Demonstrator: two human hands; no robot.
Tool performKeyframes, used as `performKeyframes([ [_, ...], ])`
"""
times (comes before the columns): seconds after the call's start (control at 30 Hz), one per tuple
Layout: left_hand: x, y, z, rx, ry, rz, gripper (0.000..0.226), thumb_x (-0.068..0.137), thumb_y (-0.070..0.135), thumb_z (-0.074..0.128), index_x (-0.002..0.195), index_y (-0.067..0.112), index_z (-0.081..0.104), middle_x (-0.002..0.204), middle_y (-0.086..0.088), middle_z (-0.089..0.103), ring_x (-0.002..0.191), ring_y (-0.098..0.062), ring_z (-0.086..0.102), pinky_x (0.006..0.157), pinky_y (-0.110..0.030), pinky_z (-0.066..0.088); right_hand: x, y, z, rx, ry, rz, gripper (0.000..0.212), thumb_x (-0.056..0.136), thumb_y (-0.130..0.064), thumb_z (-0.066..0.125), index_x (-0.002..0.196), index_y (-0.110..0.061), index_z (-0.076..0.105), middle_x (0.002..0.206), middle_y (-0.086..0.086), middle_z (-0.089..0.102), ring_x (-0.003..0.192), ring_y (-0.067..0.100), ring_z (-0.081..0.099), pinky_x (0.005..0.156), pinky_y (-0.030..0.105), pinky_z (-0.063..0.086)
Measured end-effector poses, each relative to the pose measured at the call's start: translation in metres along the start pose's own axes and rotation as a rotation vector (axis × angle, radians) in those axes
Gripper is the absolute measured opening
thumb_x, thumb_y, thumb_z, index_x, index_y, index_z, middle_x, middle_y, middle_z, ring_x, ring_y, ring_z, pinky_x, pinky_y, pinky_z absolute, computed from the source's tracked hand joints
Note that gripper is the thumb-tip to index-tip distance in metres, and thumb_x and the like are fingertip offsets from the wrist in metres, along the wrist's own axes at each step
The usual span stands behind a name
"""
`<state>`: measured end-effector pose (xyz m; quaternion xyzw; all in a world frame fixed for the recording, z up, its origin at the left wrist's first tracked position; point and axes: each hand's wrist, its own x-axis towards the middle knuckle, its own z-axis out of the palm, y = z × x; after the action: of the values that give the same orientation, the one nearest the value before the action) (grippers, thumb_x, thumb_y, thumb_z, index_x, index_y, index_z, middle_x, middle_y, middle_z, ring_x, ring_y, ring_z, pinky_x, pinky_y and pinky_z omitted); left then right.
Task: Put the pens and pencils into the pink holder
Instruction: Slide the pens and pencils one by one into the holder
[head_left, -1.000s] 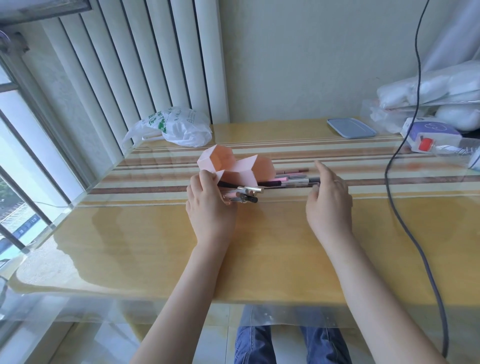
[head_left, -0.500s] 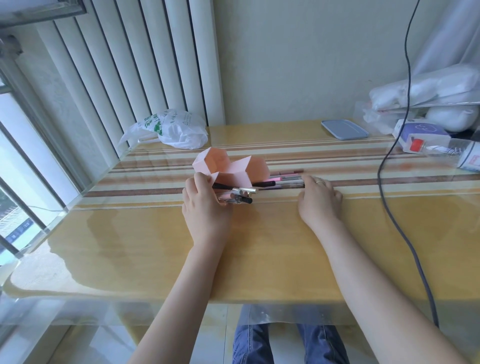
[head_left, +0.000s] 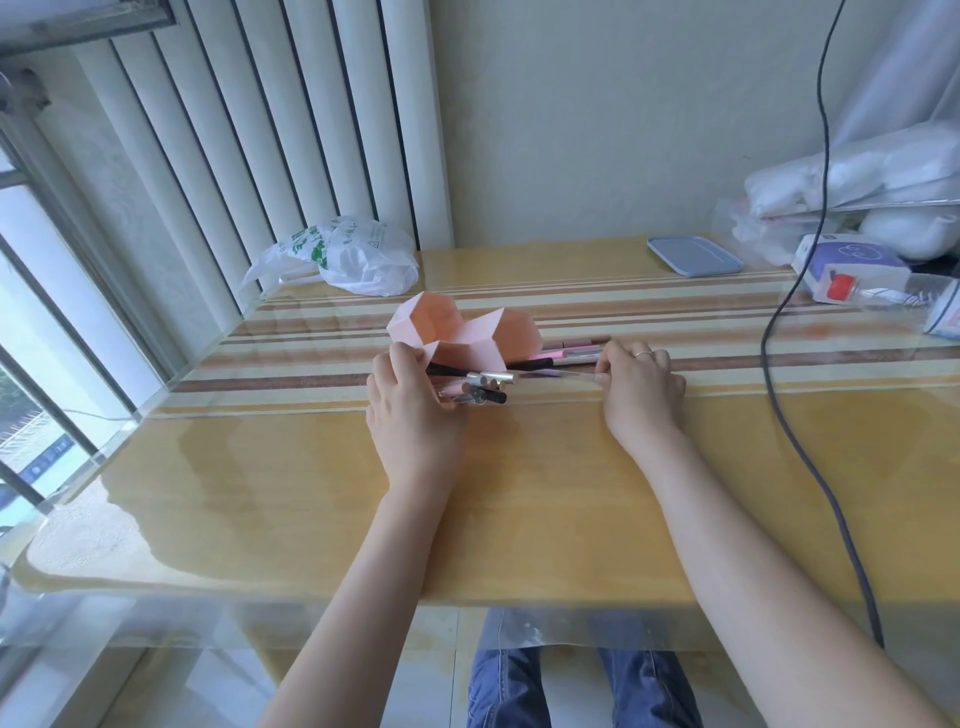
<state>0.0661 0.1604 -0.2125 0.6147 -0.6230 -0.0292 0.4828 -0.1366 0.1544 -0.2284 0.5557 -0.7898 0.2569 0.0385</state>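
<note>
Pens and pencils (head_left: 550, 361) lie lengthwise between the hands on the tabletop (head_left: 519, 467); right hand (head_left: 641, 387) pinches their near ends, left hand (head_left: 410, 400) grips the pink holder (head_left: 467, 338).

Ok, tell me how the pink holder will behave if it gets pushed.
The pink holder looks thin-walled and hollow, so probably light and apt to slide on the glossy table. The left hand grips its near edge, likely steadying it. Its wide clustered base probably resists tipping.
</note>
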Motion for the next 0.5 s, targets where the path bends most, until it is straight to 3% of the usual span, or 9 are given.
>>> performKeyframes([
  [0.1,0.0,0.0,0.0,-0.002,0.003,-0.006,0.039,0.071,0.011,0.068,0.098,0.014,0.04,0.104,-0.006,0.047,0.097,-0.029,0.043,0.074,-0.033,0.032,0.0,0.002,-0.001,0.138,0.045,-0.002,0.012,0.097,-0.008,0.044,0.094,-0.017,0.051,0.107,0.006,0.052,0.102,0.029,0.041,0.075,0.035,0.031],
  [0.23,0.002,-0.001,0.001,0.0,0.012,-0.011,0.04,0.069,0.008,0.067,0.096,0.015,0.039,0.103,-0.006,0.047,0.095,-0.029,0.043,0.073,-0.034,0.032,0.0,0.0,-0.015,0.653,0.143,0.072,0.012,0.096,-0.011,0.049,0.087,-0.017,0.054,0.09,0.003,0.061,0.075,0.021,0.053,0.06,0.032,0.037],
  [0.3,0.002,0.0,0.001,-0.007,0.023,-0.017,0.041,0.068,0.007,0.066,0.098,0.015,0.04,0.103,-0.007,0.047,0.095,-0.029,0.043,0.073,-0.034,0.031,-0.002,-0.003,-0.021,0.962,0.134,0.167,0.016,0.097,-0.01,0.047,0.086,-0.018,0.055,0.087,0.002,0.064,0.079,0.019,0.063,0.069,0.032,0.052],
  [0.37,0.002,0.0,0.001,-0.004,0.063,-0.042,0.042,0.068,0.005,0.065,0.103,0.015,0.044,0.105,-0.007,0.049,0.098,-0.03,0.043,0.077,-0.035,0.031,-0.004,-0.006,-0.026,1.257,0.136,0.224,0.02,0.098,-0.004,0.045,0.086,-0.017,0.054,0.085,0.002,0.065,0.086,0.019,0.068,0.081,0.029,0.055],
  [0.5,0.004,-0.002,-0.002,0.026,0.15,-0.094,0.042,0.071,0.001,0.062,0.108,0.014,0.046,0.111,-0.009,0.05,0.106,-0.031,0.043,0.081,-0.038,0.03,-0.004,-0.009,-0.033,1.539,0.176,0.273,0.017,0.098,0.0,0.044,0.096,-0.016,0.048,0.085,0.005,0.066,0.08,0.017,0.071,0.08,0.026,0.056],
])
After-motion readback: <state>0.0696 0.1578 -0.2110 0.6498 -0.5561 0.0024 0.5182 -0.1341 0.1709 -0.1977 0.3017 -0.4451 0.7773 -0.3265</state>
